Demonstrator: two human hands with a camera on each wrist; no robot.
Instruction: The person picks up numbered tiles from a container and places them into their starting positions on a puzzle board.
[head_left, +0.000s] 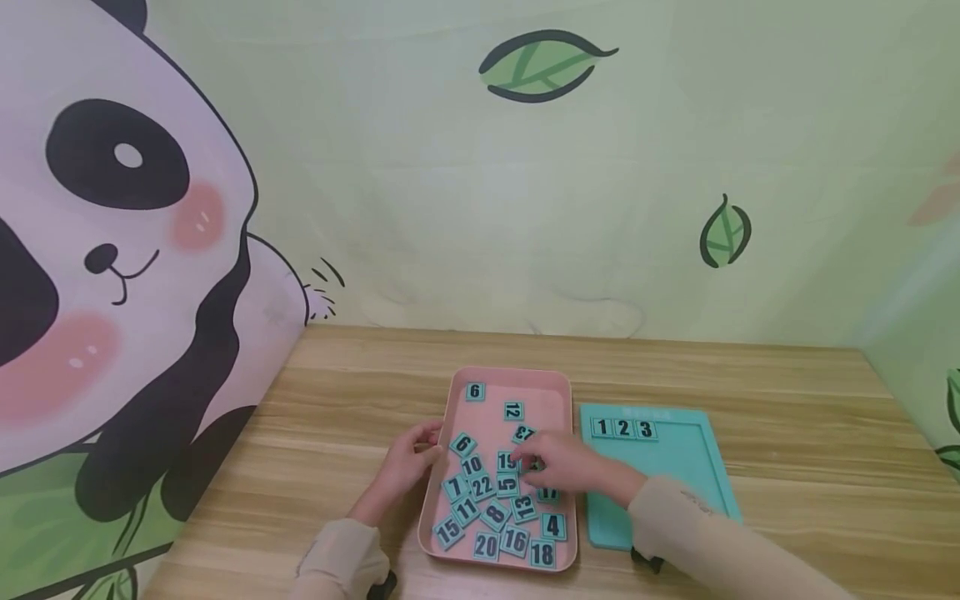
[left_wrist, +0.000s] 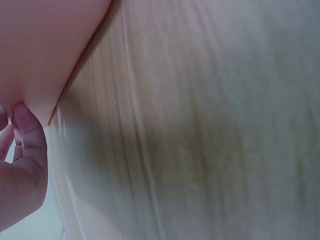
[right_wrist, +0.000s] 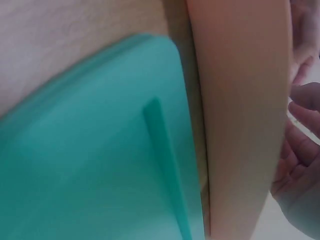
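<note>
A pink tray point(head_left: 510, 385) on the table holds several teal number tiles, among them a 12 tile point(head_left: 513, 411), a 4 tile point(head_left: 553, 526) and an 18 tile point(head_left: 542, 553). My left hand point(head_left: 408, 458) grips the tray's left edge, its thumb on the outer wall in the left wrist view. Over the tray's right side, my right hand point(head_left: 558, 462) has bent fingers down among the tiles, beside the 19 tile point(head_left: 506, 461). It partly covers some tiles, and whether it pinches one is hidden. To the right, a teal board point(head_left: 667, 467) carries tiles 1, 2 and 3 point(head_left: 646, 429) in a row.
The wooden table point(head_left: 360, 367) meets a fabric backdrop point(head_left: 420, 208) printed with a panda and leaves. In the right wrist view, the board's corner point(right_wrist: 155, 55) lies close to the tray's outer wall point(right_wrist: 240, 100). My right forearm crosses above the board.
</note>
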